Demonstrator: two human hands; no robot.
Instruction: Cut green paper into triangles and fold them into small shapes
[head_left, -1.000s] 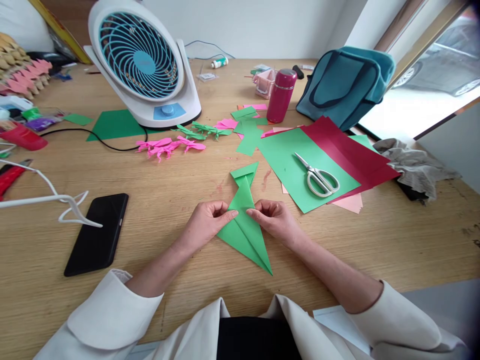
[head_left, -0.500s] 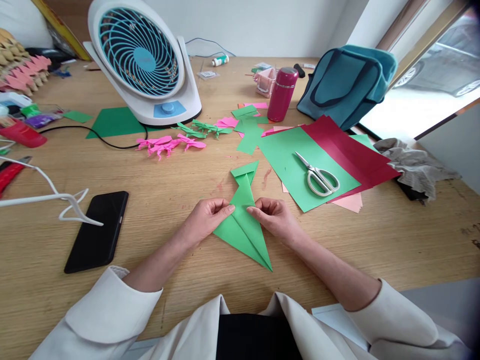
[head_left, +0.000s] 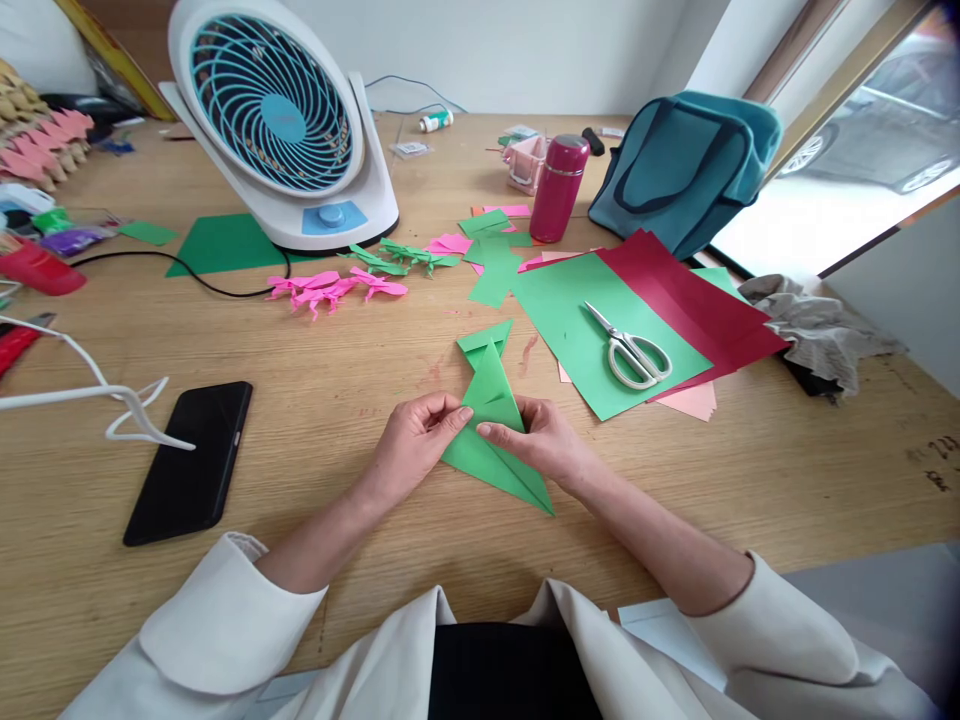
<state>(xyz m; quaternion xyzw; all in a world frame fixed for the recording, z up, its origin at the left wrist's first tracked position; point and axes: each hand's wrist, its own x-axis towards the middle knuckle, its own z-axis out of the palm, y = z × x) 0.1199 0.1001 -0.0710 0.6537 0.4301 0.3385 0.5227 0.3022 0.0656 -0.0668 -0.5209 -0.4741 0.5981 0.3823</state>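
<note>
A folded green paper lies on the wooden table in front of me, pointed at both ends. My left hand pinches its left edge between thumb and fingers. My right hand pinches the right edge, with its fingers reaching over the middle fold. Both hands press the paper down against the table. The lower point of the paper sticks out to the right beneath my right wrist.
White-handled scissors lie on green and red sheets at the right. A black phone lies at the left beside a white cable. Behind stand a fan, pink paper figures, a magenta flask and a teal bag.
My hands have turned the green paper a little, its lower point swinging right and up. The right fingers have slid further over the middle of the paper.
</note>
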